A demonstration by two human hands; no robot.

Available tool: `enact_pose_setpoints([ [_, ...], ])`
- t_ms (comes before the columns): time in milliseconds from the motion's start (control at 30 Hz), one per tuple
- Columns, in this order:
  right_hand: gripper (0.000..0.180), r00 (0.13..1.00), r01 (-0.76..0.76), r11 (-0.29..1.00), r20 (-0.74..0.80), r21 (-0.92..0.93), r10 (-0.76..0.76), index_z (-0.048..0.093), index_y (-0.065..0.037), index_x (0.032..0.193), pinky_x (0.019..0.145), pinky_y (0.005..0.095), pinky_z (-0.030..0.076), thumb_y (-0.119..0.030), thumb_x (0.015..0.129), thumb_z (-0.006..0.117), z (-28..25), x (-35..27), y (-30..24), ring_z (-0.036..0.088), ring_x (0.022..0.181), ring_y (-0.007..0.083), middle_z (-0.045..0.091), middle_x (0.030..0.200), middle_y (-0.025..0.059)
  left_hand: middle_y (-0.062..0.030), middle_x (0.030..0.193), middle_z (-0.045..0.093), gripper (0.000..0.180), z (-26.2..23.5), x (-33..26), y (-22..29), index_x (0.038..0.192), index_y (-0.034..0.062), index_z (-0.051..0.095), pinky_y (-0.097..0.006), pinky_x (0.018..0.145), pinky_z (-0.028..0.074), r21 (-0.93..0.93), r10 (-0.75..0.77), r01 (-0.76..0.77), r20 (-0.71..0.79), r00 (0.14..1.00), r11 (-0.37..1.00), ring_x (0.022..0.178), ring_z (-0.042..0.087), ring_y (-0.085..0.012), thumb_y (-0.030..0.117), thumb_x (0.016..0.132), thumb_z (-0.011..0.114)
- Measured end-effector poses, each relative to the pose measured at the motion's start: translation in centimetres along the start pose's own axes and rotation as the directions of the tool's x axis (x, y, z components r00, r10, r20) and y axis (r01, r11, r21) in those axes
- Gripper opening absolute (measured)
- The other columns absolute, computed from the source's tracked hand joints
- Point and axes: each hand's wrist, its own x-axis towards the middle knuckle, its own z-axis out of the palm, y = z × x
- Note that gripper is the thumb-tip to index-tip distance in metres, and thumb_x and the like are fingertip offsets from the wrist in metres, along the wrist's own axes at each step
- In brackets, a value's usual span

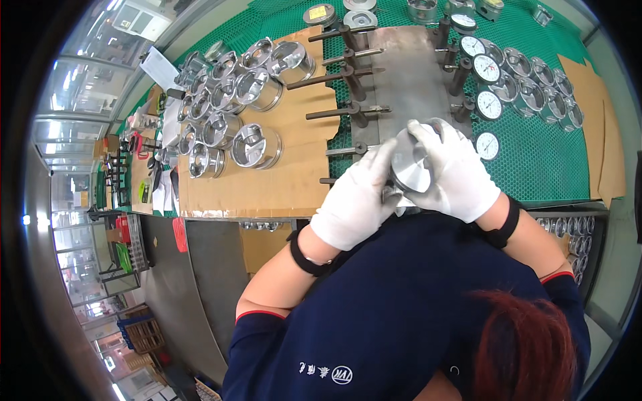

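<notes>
A shiny metal piston (409, 162) is held up close to my body, tilted so that its round flat face shows. My left hand (358, 200), in a white glove, grips it from the left, fingertips along its rim. From the other side my right hand (461, 175), also gloved in white, wraps over its top and right edge. The piston's underside is largely hidden by the gloves. Just beyond the hands lies a flat metal plate (409, 73), flanked by dial gauges (486, 68) on stands at its right and clamp posts with rods (352, 83) at its left.
Several pistons (257, 146) stand on a cardboard sheet (294, 167) at the left. More pistons (531, 93) sit on the green mat (535, 174) at the right, beside another cardboard piece (595, 134). Far back is a piston with a yellow label (319, 13). Tools and papers lie at the far left.
</notes>
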Motion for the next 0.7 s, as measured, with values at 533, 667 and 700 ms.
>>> enact_pose_setpoints([
  [533,0.093,0.676,-0.698,0.152,0.573,0.7,0.463,0.006,-0.002,0.162,0.065,0.0323,0.062,-0.006,0.093,0.067,1.0,-6.1,3.0,0.07,0.082,0.0194,0.062,0.115,0.0165,-0.0276,0.138,0.05,0.098,5.0,4.5,-2.9,0.147,0.006,0.041,-0.049,0.102,0.049,0.076,0.18,-0.168,-0.198,0.964,0.983,0.125,0.053,-0.0466,0.022,0.065,0.093],
  [667,0.094,0.706,-0.663,0.14,0.551,0.736,0.445,0.003,-0.004,0.163,0.061,0.0323,0.062,-0.008,0.094,0.067,1.5,-6.6,3.6,0.07,0.079,0.0196,0.059,0.117,0.0172,-0.0274,0.141,0.048,0.1,4.9,5.1,-2.8,0.148,0.0066,0.041,-0.048,0.105,0.048,0.033,0.145,-0.141,-0.194,0.97,0.989,0.128,0.051,-0.046,0.019,0.063,0.094],
  [700,0.094,0.71,-0.659,0.136,0.551,0.74,0.439,0.003,-0.005,0.163,0.061,0.0322,0.062,-0.008,0.094,0.066,1.5,-6.6,3.6,0.07,0.078,0.0196,0.059,0.116,0.0172,-0.0273,0.141,0.048,0.1,4.9,5.3,-2.9,0.148,0.0068,0.041,-0.048,0.105,0.048,0.03,0.146,-0.143,-0.195,0.97,0.989,0.128,0.051,-0.0459,0.018,0.063,0.093],
])
